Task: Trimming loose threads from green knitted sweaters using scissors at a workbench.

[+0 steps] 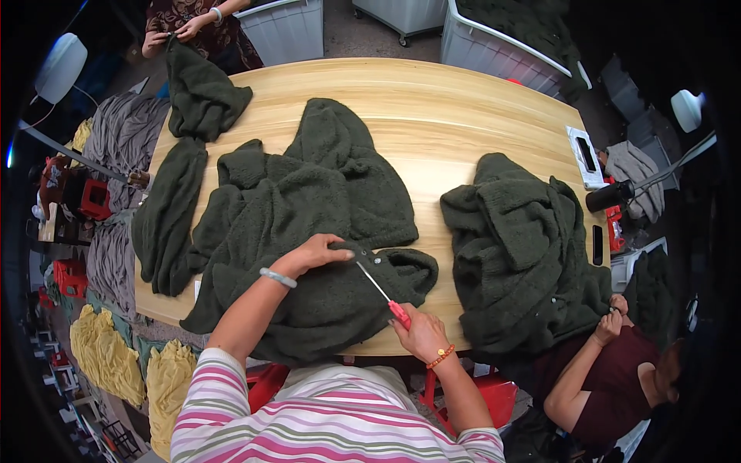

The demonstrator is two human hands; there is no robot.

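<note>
A dark green knitted garment (301, 201) lies bunched on the table in front of me. My left hand (315, 251) has its thumb and fingers closed on the fabric close to a small pale button (377, 261). In my right hand (421, 333) is a red-handled tool (399, 312) with a thin metal shaft; its exact kind is unclear. The shaft slants up and left, with its tip at the cloth just below my left fingertips. Whether the tip goes into the fabric is too small to tell.
More dark green garments (517, 247) lie on the wooden table (432, 100), right and left. Two people handle garments at the far left and near right corners. Phones (597, 245) and a black lamp (610, 197) are at the right edge. Grey bins (502, 58) stand beyond.
</note>
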